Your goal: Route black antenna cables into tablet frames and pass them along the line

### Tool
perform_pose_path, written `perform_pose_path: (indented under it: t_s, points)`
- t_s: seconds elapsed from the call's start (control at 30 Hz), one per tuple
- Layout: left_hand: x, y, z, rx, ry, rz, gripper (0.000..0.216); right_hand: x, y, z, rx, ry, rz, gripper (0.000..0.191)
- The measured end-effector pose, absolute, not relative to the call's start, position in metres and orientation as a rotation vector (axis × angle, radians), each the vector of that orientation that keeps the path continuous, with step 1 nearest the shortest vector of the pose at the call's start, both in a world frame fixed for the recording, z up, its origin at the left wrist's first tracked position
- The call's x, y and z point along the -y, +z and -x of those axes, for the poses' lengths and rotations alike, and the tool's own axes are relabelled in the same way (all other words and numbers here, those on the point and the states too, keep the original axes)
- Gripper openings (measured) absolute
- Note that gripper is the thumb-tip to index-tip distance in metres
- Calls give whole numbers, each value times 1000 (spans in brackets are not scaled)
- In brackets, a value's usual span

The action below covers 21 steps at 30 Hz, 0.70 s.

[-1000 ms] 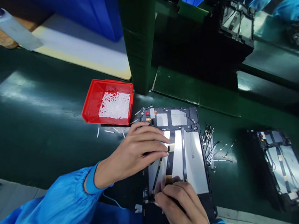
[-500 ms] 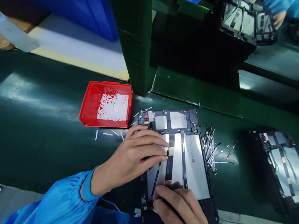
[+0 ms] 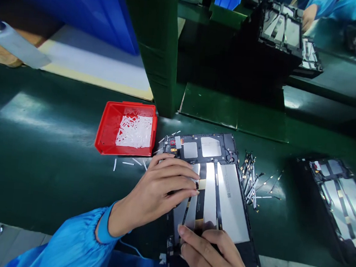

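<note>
An opened tablet with silver battery plates and black ribbon cables lies tilted before me. A thin black flex cable runs along its left side between my hands. My left hand reaches over the tablet's left edge, its thumb and fingertips closed at the cable's upper end. Low on the tablet, my right hand pinches the cable's lower end; its curled fingers partly hide that end. A wider black ribbon cable lies flat just right of the thin one.
Left of the tablet stands a red bin of small white strips, with loose strips below it. A pile of thin flex cables lies to the right. Another opened tablet sits further right. A green post rises behind; co-workers' hands show top right.
My right fingertips have shifted slightly left on the thin cable. My left hand stays nearly in place. At the back, a co-worker's hand and a tablet have moved; the view has tilted slightly.
</note>
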<state>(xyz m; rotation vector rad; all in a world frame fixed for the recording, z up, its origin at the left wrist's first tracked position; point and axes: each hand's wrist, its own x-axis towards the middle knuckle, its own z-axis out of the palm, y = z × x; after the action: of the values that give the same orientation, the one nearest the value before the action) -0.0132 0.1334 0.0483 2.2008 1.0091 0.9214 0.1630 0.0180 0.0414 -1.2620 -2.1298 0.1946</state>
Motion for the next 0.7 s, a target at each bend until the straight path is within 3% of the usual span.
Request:
perform_pose_path:
  t_s: [0.53, 0.7]
  points:
    - [-132, 44, 13, -981, 997, -2155, 7, -23, 54, -163, 2115, 241, 1251, 31]
    - [-132, 46, 13, -988, 992, -2157, 7, -23, 67, -169, 2238, 359, 1301, 24]
